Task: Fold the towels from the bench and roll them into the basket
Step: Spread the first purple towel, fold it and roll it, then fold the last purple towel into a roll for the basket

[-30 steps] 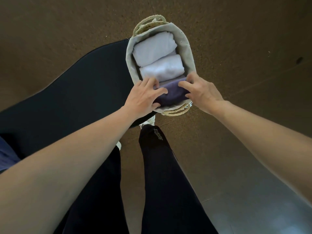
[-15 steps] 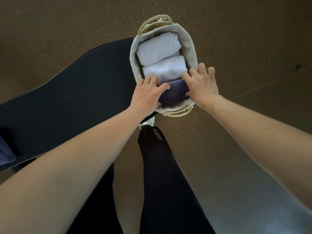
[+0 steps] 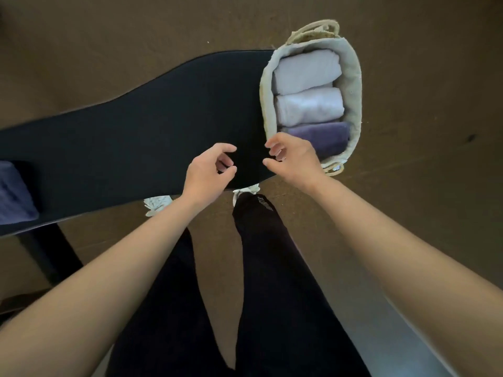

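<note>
- Both hands empty: left hand [image 3: 206,175] and right hand [image 3: 294,159] hover over the near edge of the bench [image 3: 136,137], fingers loosely curled, thumbs and forefingers apart, gripping nothing.
- Hands sit side by side with a small gap between them; right hand overlaps the near left corner of the basket [image 3: 353,85] in view; contact with it cannot be told.
- Nearest the camera: bare forearms reaching forward; legs in dark trousers [image 3: 272,268] below them; white shoes [image 3: 158,204] show at the bench's near edge.
- Floor [image 3: 408,186] is brown and matte with a few dark specks; it turns paler and greyer at lower right.
- Bench top is flat, dark, almost black, running from the left edge of view to the basket.
- Purple folded towel [image 3: 16,191] lies on the bench at far left, partly cut off by the frame.
- Basket stands at the right end of the bench: pale fabric liner, woven rope handles at near and far ends.
- Inside, three rolls lie side by side, touching: purple rolled towel [image 3: 324,137] nearest, white rolled towel [image 3: 310,106] in the middle, second white rolled towel [image 3: 307,70] farthest.
</note>
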